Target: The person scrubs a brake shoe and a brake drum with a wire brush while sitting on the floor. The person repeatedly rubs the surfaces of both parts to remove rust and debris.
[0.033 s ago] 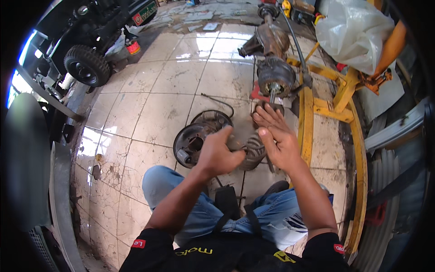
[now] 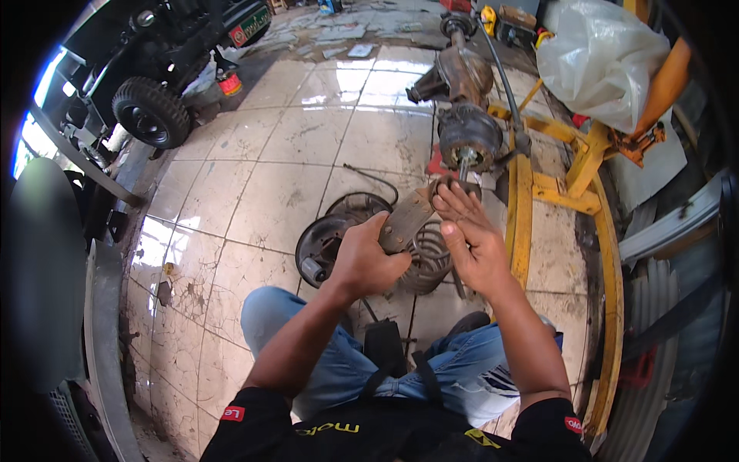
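Observation:
My left hand (image 2: 366,250) grips a brown brake shoe (image 2: 406,222) with rivet holes in its curved lining. The shoe slants up and away toward the right. My right hand (image 2: 476,235) is stretched out nearly flat, palm toward the shoe. Its fingertips reach a dark brown metal part (image 2: 444,183) by the shoe's far end; how the two meet is hidden. Below the hands a coil spring (image 2: 429,266) stands on the tiles. Left of it lie round black brake backing plates (image 2: 309,235), partly behind my left hand.
Beyond my hands lies a rusty axle (image 2: 460,73) with a round brake assembly (image 2: 471,137) at its near end. A yellow metal frame (image 2: 521,223) runs along the right, with a plastic bag (image 2: 604,58) above. A vehicle wheel (image 2: 150,112) stands far left. A thin hose (image 2: 373,175) curves over the tiles.
The brake shoe, smeared by motion before, now shows clearly between my hands. My right hand has barely shifted.

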Motion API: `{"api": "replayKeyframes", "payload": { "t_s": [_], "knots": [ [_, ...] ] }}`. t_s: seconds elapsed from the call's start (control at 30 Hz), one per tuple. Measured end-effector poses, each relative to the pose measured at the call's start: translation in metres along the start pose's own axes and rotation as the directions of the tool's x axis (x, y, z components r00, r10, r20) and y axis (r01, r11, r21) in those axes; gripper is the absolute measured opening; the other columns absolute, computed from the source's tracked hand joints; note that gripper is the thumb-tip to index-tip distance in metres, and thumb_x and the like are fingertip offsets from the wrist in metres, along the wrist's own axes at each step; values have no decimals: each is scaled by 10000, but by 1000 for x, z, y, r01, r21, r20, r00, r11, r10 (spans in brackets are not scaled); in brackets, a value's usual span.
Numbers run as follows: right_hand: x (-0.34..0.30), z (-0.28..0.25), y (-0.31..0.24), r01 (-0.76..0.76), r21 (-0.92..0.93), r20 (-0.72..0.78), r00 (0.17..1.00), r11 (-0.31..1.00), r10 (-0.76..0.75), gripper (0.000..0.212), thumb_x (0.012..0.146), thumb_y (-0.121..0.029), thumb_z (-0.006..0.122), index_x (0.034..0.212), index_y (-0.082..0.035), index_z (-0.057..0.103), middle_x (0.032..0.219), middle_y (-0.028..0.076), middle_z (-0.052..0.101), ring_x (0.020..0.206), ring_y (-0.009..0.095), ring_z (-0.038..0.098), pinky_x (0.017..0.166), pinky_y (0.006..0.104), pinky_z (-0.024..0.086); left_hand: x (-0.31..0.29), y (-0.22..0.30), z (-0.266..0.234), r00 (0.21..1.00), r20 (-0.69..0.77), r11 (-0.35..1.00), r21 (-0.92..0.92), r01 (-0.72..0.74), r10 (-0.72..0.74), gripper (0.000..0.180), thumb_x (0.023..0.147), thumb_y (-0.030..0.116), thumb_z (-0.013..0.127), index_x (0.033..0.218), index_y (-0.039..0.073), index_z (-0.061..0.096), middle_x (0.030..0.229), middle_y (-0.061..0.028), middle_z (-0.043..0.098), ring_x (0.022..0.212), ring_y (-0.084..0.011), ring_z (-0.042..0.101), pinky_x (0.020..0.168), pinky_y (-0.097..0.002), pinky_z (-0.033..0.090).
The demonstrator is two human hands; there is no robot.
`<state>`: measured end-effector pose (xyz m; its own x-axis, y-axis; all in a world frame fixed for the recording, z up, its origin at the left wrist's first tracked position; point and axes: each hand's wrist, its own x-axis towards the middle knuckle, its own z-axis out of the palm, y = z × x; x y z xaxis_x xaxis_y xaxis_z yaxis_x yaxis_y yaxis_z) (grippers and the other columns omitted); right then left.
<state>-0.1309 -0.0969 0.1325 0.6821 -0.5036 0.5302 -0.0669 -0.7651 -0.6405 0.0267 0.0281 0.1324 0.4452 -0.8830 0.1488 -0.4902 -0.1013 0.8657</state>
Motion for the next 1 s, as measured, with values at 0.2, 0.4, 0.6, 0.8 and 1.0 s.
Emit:
{"api": "replayKeyframes", "payload": {
  "t_s": [0.2, 0.4, 0.6, 0.8, 1.0],
  "knots": [
    [28, -4, 4, 16, -29, -43, 999, 999, -17, 331, 987, -238, 534, 1206, -28, 665, 1341, 149, 587, 1355, 335, 443, 1144, 477, 266, 18, 12, -2, 983, 88, 967, 185, -174, 160, 410, 669, 211, 695, 987, -33, 611, 821, -264, 643, 808, -451, 627, 705, -465, 510],
    [31, -4, 29, -69, 14, -57, 996, 998, 70, 349, 997, -262, 515, 1218, -34, 659, 1335, 146, 590, 1353, 338, 442, 1148, 479, 259, 45, 10, 3, 969, 234, 977, 174, -125, 82, 455, 666, 221, 694, 1020, -52, 611, 849, -279, 649, 851, -452, 636, 751, -452, 515],
    [11, 9, 43, -190, 69, 52, 981, 979, 187, 345, 980, -276, 533, 1177, -34, 678, 1298, 165, 608, 1320, 365, 470, 1144, 474, 277, 50, -7, 6, 993, 111, 998, 45, 42, -47, 418, 662, 174, 688, 1022, -26, 616, 825, -218, 663, 786, -327, 675, 712, -371, 514],
    [-3, 25, 54, -430, 136, 92, 903, 893, 421, 353, 980, -294, 542, 1098, 3, 692, 1140, 199, 680, 1247, 346, 549, 1076, 407, 379, 43, -17, 5, 994, -24, 979, -177, 104, -110, 380, 681, 176, 690, 1018, 11, 629, 835, -185, 681, 783, -302, 688, 721, -367, 527],
    [16, 6, 61, -407, 307, -179, 863, 860, 473, 374, 1016, -254, 493, 1148, 58, 653, 1203, 198, 658, 1243, 314, 561, 1032, 361, 417, 60, -23, -10, 982, -26, 982, -6, 187, -187, 407, 681, 161, 669, 1038, -29, 626, 862, -213, 688, 815, -338, 689, 748, -363, 526]
  ]
}}
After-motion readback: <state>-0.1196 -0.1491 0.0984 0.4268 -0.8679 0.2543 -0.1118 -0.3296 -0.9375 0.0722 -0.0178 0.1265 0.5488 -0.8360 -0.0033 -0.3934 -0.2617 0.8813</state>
